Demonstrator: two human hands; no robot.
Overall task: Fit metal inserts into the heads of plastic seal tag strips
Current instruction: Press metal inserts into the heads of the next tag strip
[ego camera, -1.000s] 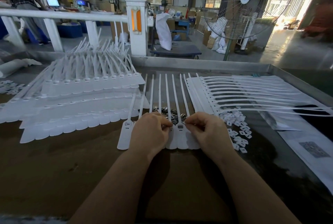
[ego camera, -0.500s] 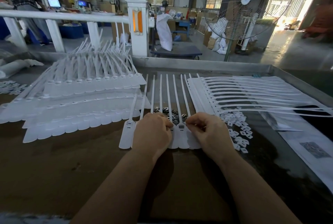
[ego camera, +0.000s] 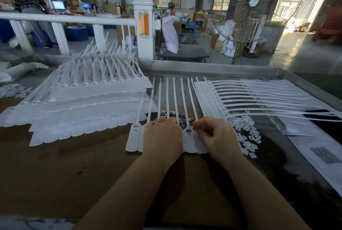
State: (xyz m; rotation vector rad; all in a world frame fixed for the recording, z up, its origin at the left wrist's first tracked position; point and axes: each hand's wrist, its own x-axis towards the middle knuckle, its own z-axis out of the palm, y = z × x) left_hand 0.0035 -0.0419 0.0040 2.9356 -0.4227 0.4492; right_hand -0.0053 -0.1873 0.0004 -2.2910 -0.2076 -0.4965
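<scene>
Factory hall behind, with a big cage fan (ego camera: 253, 5), a white railing (ego camera: 64, 19) and a post with an orange panel (ego camera: 143, 24); up front a dark, steel-edged counter (ego camera: 64, 165) loaded with white seal tag strips. Working row of strips (ego camera: 188, 137) laid flat at the centre, tails pointing away, heads toward the body, with a heap of small dark metal inserts (ego camera: 182, 118) just past the heads. Little changed against the frames half a second and a second back: same posture, both hands kept on the same row, only slight shifts of the fingertips. Left hand (ego camera: 162, 137) resting over the strip heads, fingers curled down out of sight at the far edge (whether pinching an insert, cannot tell). Right hand (ego camera: 215, 135) hunched with fingers bunched together at the head beside the one showing an open slot (ego camera: 188, 130), seemingly pressing or seating something tiny, though the insert itself not visible. Judged from that: mid-insertion on this row, progress by one head at most. Stacks of strips to the left (ego camera: 88, 107) and fanned to the right (ego camera: 259, 98), loose white clips (ego camera: 248, 133) near the right hand. No brand or legible writing anywhere; a printed patch on the paper (ego camera: 323, 154) at far right too blurred to read.
</scene>
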